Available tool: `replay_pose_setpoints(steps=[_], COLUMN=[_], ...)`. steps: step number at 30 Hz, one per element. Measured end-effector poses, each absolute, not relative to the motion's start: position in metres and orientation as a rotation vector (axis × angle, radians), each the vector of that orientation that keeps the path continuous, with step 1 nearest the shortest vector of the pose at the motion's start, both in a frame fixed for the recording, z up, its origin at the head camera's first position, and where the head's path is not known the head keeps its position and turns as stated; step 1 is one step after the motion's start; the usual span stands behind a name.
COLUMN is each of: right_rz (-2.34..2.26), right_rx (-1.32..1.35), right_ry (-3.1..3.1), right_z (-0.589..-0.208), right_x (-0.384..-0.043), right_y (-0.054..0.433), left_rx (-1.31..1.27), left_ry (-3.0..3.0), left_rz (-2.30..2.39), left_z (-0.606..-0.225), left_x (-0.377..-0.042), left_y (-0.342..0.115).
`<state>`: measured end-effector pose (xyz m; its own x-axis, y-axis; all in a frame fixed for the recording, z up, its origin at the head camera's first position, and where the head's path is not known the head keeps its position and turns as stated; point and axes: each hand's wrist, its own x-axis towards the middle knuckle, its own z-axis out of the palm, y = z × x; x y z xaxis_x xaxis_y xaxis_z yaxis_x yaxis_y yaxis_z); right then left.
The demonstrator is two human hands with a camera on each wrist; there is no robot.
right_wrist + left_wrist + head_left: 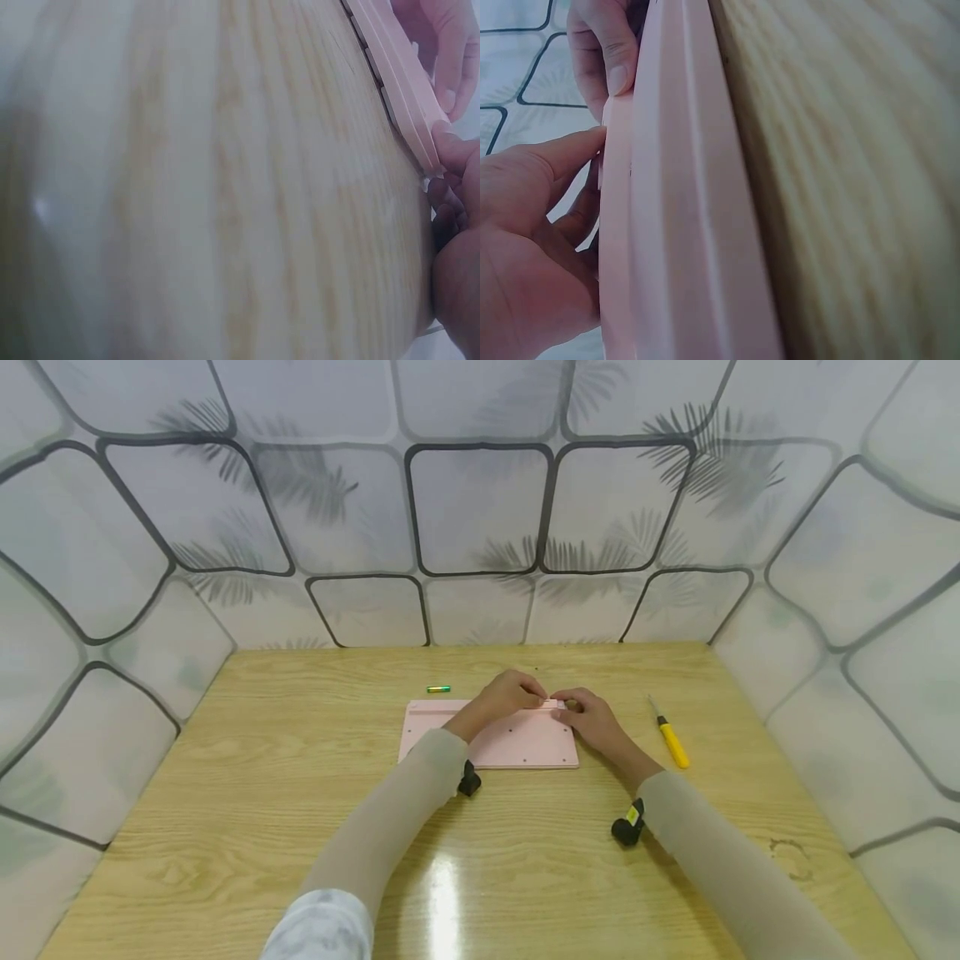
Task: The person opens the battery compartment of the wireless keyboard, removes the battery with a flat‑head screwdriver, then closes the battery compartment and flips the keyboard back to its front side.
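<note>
A pink keyboard [525,745] lies face down on the table; small screw holes dot its back, and a few keys show under its edge in the right wrist view. My left hand [510,693] bends over the raised ridge along the keyboard's far side, fingertips at the ridge near its right end. Whether these fingers pinch something small is hidden. At the far right corner my right hand [592,722] grips the keyboard, thumb [451,150] on top and fingers beneath. In the left wrist view, the fingertips of both hands nearly meet along the ridge [619,225].
Behind the keyboard's left part lies a green and gold battery [438,689]. A screwdriver [672,743] with a yellow handle rests to the right of my right hand. The wooden table [247,793] is enclosed by patterned cloth walls [480,510] at the back and sides.
</note>
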<state>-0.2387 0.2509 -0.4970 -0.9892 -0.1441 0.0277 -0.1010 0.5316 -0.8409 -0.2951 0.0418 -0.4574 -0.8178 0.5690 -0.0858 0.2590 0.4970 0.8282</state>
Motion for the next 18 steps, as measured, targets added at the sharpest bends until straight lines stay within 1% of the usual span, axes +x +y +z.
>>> replay_pose_setpoints(steps=[9,18], right_rz=[-1.482,-1.475], right_rx=[-0.180,-0.167], right_ry=[2.717,2.732], right_z=[-0.4984,-0.4966], right_x=[-0.2397,-0.2383], right_y=[0.2502,0.2485], left_rx=[0.648,0.658], left_ry=[2.430,2.450], left_rz=[1.205,1.156], left_z=[-0.4567,-0.4580], left_x=[-0.2944,-0.2945], left_y=[0.0435,0.0436])
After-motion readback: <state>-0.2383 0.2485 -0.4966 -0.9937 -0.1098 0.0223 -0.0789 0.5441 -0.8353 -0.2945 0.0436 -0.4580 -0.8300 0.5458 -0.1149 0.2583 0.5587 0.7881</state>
